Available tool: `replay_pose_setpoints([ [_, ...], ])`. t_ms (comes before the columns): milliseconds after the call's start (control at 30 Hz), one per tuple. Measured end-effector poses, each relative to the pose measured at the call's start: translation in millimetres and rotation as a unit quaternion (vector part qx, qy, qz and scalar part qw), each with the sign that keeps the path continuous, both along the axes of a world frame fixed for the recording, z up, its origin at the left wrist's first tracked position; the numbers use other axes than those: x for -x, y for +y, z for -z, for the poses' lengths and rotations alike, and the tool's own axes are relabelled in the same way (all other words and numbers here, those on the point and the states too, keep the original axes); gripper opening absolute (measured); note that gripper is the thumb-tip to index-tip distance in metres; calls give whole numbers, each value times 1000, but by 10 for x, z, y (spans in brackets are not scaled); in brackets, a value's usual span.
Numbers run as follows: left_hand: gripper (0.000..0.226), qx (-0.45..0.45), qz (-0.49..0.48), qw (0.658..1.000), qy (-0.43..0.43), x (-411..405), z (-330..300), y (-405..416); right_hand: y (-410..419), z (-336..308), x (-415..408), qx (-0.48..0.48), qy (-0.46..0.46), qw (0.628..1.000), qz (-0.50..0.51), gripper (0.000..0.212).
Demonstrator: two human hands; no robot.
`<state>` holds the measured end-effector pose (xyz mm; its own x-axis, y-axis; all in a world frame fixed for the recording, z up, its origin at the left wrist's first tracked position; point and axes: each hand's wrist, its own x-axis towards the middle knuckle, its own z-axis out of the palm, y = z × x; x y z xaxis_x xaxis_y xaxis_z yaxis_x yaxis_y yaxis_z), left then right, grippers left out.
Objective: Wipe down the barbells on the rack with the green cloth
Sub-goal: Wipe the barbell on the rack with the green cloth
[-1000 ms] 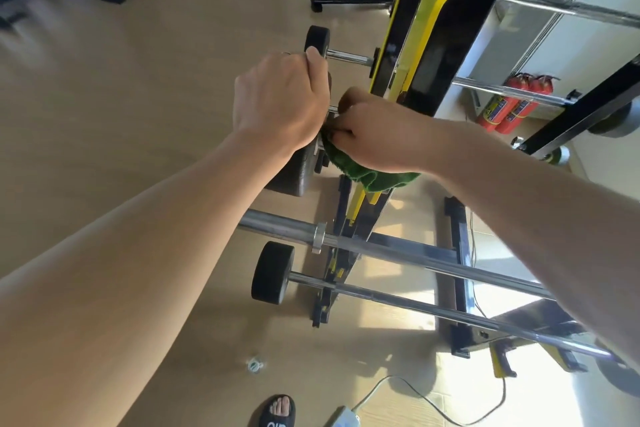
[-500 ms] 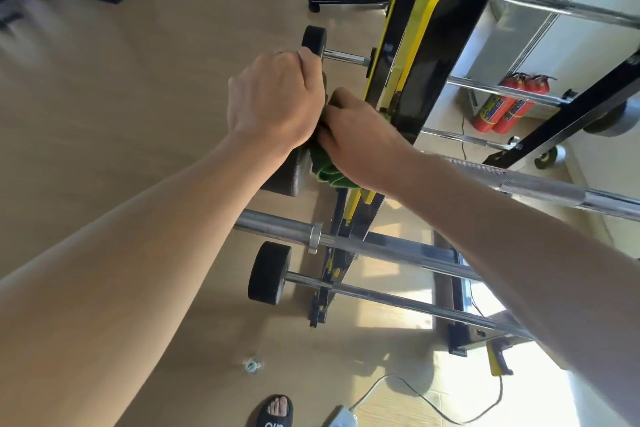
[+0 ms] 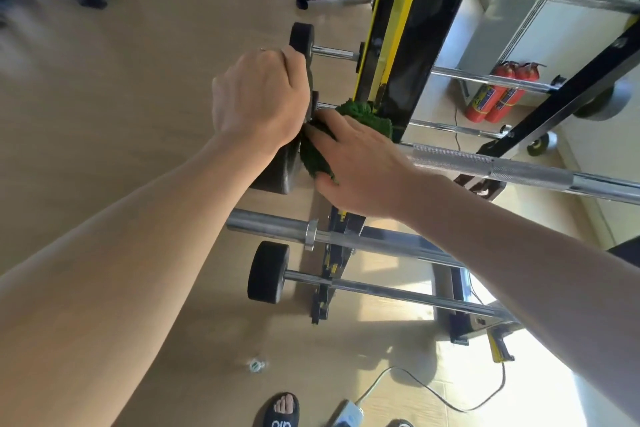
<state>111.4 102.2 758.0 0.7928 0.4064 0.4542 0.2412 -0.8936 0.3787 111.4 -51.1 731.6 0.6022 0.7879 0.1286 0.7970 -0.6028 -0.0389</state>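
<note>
My left hand (image 3: 261, 99) grips the black end weight (image 3: 277, 170) of a barbell resting on the black and yellow rack (image 3: 398, 45). My right hand (image 3: 356, 163) presses the green cloth (image 3: 363, 116) against that bar, right beside the weight and against the rack upright. The cloth bunches above and below my fingers, hiding the bar there. A knurled steel barbell (image 3: 519, 170) runs to the right behind my right wrist. Lower down lie a thick chrome bar (image 3: 277, 224) and a thin bar with a black end weight (image 3: 268, 272).
More bars (image 3: 332, 52) sit higher on the rack. Two red fire extinguishers (image 3: 495, 94) stand by the wall at right. A white adapter with a cable (image 3: 349, 414), a small object (image 3: 256, 365) and my sandalled foot (image 3: 282, 411) are on the wooden floor.
My right hand has slid down and to the right with the cloth, fingers now spread flatter. More of the cloth shows above my hand. My left hand keeps its hold on the weight.
</note>
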Motion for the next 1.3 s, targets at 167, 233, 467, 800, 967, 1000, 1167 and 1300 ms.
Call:
replay_pose_setpoints([
  [167,59,8,16,1000,15,7,-7,12,-75,-50,-34,-43,-5,998,43,44],
  [233,59,14,23,999,20,15,-11,20,-191,-63,-69,-87,24,994,61,39],
  [467,60,3,17,1000,14,-22,16,22,84,-74,-72,-91,43,994,35,36],
  [800,62,12,23,1000,4,-18,26,15,-78,-74,-142,-89,73,991,72,32],
  [967,61,12,24,1000,9,-18,36,33,-248,42,-153,-170,54,980,83,31],
  [1000,60,11,21,1000,11,-14,34,26,-403,73,-163,-194,40,975,98,31],
  [1167,59,6,9,1000,21,-26,15,9,-1152,125,-340,-242,-27,940,238,39],
  [1300,61,-19,7,1000,23,-14,8,-62,-1127,48,-288,-170,-89,959,208,41],
])
